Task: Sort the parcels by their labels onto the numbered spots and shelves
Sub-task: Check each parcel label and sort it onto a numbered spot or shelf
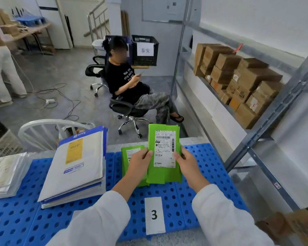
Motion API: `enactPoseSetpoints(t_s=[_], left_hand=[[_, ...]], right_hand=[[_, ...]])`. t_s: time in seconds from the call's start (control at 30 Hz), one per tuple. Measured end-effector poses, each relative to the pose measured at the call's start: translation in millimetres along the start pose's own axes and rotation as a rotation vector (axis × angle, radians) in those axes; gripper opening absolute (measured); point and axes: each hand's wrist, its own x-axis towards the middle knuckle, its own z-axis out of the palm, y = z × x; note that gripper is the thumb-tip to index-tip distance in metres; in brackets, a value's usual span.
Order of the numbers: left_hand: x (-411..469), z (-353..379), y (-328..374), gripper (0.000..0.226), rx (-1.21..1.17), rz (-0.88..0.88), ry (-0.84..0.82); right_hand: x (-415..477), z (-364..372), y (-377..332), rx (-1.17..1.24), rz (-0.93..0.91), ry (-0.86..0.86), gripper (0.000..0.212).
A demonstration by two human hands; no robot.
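— What is being held, and how?
— A green parcel [164, 174] is gripped at both edges. The left hand [140, 161] is curled round its left edge with the thumb laid on the front. The right hand [187, 161] is closed the same way on the right edge. Neither hand is spread flat; both are clamped on the one parcel.

— Where is it, taken from the card marked 3 [154, 214]?
— Beyond the card and above it, raised off the blue pallet [212, 166] with its face turned toward the camera. It appears to be held this way so that its white label [164, 148] can be read before a spot is chosen.

— Is anything under it?
— A second green parcel [130, 151] is seen on the pallet beyond the card, slightly to its left, partly covered by the left hand. Like parcels seem to be gathered at this spot.

— And further off?
— A stack of white-and-blue mailers [76, 162] is laid to the left of the card, with a pile of clear bags [5, 173] further left. Brown cartons [238, 80] are stacked on the metal shelf [274, 109], well to the right of the card and beyond it.

— What is judged to remain?
— The label is apparently being checked, and the placing is not yet done.
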Motion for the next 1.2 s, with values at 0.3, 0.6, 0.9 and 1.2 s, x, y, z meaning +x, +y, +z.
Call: enactPoseSetpoints(t_s=[0.3, 0.6, 0.9, 1.2], left_hand=[[64, 36, -8, 0.026, 0.162, -0.041, 0.050], [107, 51, -46, 0.024, 0.314, -0.186, 0.018], [123, 53, -73, 0.039, 0.176, -0.252, 0.081], [125, 39, -110, 0.081, 0.442, -0.444, 0.211]], right_hand=[[87, -9, 23, -0.035, 0.016, -0.097, 0.040], [139, 16, 67, 0.043, 0.230, -0.139, 0.033], [163, 32, 99, -0.085, 0.274, -0.122, 0.038], [172, 41, 113, -0.331, 0.335, -0.117, 0.049]])
